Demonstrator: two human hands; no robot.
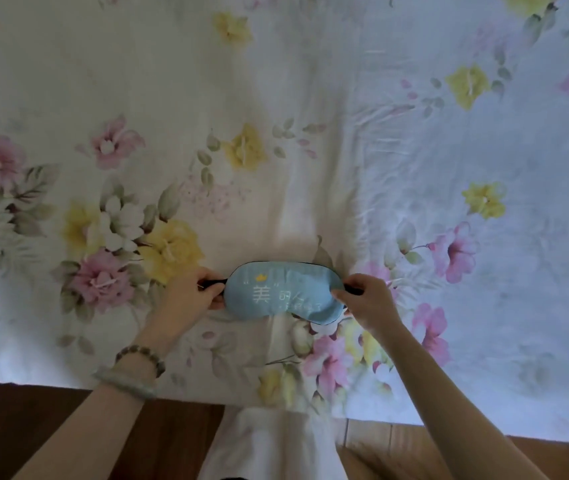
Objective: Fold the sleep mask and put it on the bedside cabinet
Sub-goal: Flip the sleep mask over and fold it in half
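Note:
A light blue sleep mask [283,292] with white lettering and dark trim lies flat and unfolded on the floral bedsheet [276,133], near the bed's front edge. My left hand [193,292] pinches the black strap at the mask's left end. My right hand [367,296] pinches the strap at the right end. The mask is stretched between both hands. No bedside cabinet is in view.
The bed's front edge runs across the bottom, with dark wooden floor [33,427] at lower left and lighter boards [397,448] at lower right. A fold of white sheet [269,441] hangs over the edge. Two bracelets [134,368] sit on my left wrist.

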